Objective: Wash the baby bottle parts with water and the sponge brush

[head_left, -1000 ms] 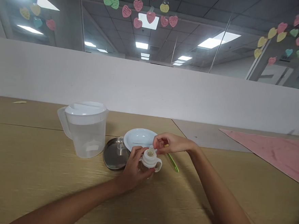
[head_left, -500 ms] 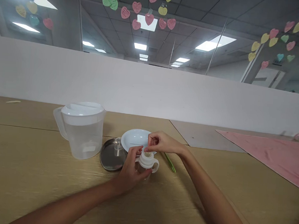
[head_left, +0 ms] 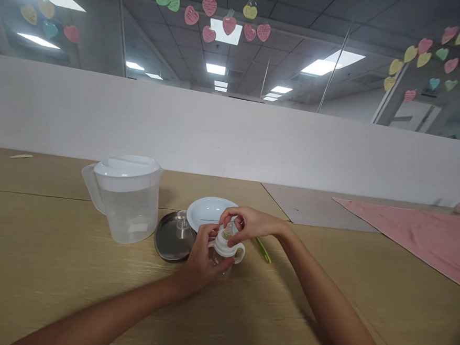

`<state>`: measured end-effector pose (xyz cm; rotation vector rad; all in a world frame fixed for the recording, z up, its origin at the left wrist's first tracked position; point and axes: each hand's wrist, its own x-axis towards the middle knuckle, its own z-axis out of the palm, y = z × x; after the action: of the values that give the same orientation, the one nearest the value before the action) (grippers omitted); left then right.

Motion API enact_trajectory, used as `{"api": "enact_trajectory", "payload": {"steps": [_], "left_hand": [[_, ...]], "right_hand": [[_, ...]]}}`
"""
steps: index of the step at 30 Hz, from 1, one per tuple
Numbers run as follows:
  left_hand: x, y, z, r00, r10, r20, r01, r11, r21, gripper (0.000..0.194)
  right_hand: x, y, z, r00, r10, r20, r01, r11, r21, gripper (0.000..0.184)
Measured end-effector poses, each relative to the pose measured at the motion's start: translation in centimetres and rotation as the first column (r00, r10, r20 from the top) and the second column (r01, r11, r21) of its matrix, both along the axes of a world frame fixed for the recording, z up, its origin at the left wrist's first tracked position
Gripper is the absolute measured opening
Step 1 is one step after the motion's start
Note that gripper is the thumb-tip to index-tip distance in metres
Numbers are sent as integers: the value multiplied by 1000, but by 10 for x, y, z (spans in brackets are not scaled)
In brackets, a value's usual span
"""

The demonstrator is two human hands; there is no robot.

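Observation:
A baby bottle (head_left: 222, 251) with a white collar and side handles stands upright on the table in front of me. My left hand (head_left: 204, 255) is wrapped round its left side, thumb across the front. From above and behind, my right hand (head_left: 245, 225) reaches over the top, its fingers curved round the white collar. A clear nipple (head_left: 228, 231) rises from the collar between the right thumb and fingers. Just behind the bottle is a white bowl (head_left: 207, 209), partly hidden by my hands. The lower part of the bottle is mostly covered by my left hand.
A lidded clear pitcher (head_left: 128, 212) of water stands at the left. Beside it, a metal tray (head_left: 170, 244) holds a small clear cap (head_left: 182, 220). A green-handled tool (head_left: 263, 250) lies right of the bottle. Pink cloth (head_left: 415, 233) covers the far right.
My right hand has shifted from pinching at the nipple's tip to spreading its fingers around the collar, so the nipple now shows. The left hand keeps its hold on the bottle.

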<state>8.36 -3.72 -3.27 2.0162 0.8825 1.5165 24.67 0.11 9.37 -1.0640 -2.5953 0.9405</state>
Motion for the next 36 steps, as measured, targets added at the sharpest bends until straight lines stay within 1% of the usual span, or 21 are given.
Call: {"api": "enact_trajectory", "payload": {"steps": [3,8,10,15,18,20,22,24,27,28,29,31,33,36], "left_hand": [[0,0,0,1000,10,1,-10,1000,2,56],[0,0,2,1000,14,-26,-13,999,40,55],[0,-1,2,1000,19,-23,-18,999,48,55],[3,-4,2,996,87,7,-88,996,27,60],[4,-7,4,996,87,20,-87,996,-5,62],[4,-8,5,996,86,23,-86,996,0,61],[4,-7,5,995,102,16,-103,995,16,59],[4,-5,4,993,117,8,-118,993,25,58],[4,-4,2,994,112,4,-112,993,41,54],[4,-4,1,994,112,4,-112,993,46,53],[4,-4,1,993,116,6,-116,992,48,51],[4,-5,0,992,128,7,-129,991,43,49],[3,-5,0,990,139,-18,-138,989,49,46],[-3,-5,1,981,140,-133,-125,985,115,47]], "right_hand": [[-5,-1,-2,999,-33,25,32,998,49,42],[-13,-3,-9,998,-25,66,18,994,107,34],[-16,-4,-11,996,-42,80,30,989,147,30],[-21,-7,-13,979,-153,133,117,962,246,30],[-25,-9,-16,964,-233,129,187,936,298,32],[-28,-11,-20,946,-307,101,259,907,333,34],[-30,-15,-29,926,-375,50,333,871,362,34],[-31,-21,-42,905,-424,-42,407,829,383,30],[-28,-32,-66,842,-468,-267,539,742,400,31],[-26,-35,-75,815,-468,-341,577,707,408,32],[-24,-38,-84,798,-449,-401,595,689,413,33],[-20,-43,-99,763,-411,-498,623,673,399,34],[-18,-46,-113,738,-373,-562,629,683,373,35],[-17,-49,-127,704,-326,-631,626,704,335,38]]}}
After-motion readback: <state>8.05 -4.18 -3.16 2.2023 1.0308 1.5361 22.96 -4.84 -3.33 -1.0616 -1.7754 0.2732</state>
